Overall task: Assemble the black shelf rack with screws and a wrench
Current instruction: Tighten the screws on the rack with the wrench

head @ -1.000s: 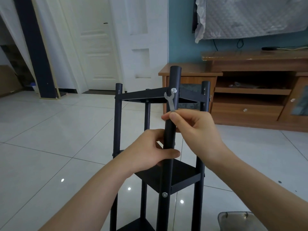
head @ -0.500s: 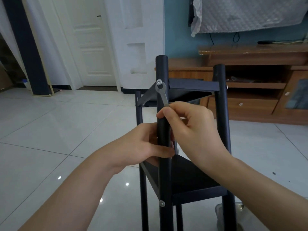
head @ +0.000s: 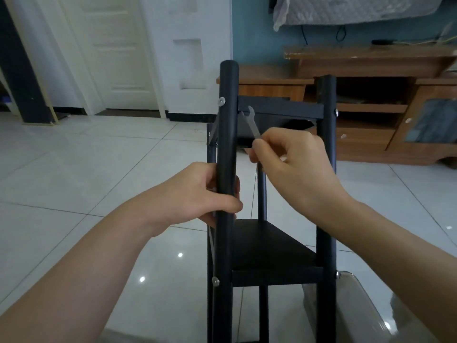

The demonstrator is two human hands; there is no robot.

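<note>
The black shelf rack [head: 277, 246] stands upright on the tiled floor right in front of me. My left hand [head: 200, 196] is wrapped around its nearest post [head: 227, 134] at mid height. My right hand [head: 289, 162] pinches a small silver wrench [head: 253, 122], whose open jaw points up just below the top shelf's front edge, to the right of the post. A silver screw head [head: 221, 101] sits on the post's left side at top-shelf level. Another screw [head: 215, 281] shows lower on the same post, at the middle shelf.
A wooden TV cabinet [head: 371, 95] stands behind the rack along the teal wall. A white door [head: 118, 45] is at the back left. A clear plastic container [head: 366, 313] rests on the floor at the lower right, by the rack's right post.
The rack has turned, so the top screw now faces left of the post. The wrench has come off that screw and moved to the right, under the top shelf. My left hand keeps its grip.
</note>
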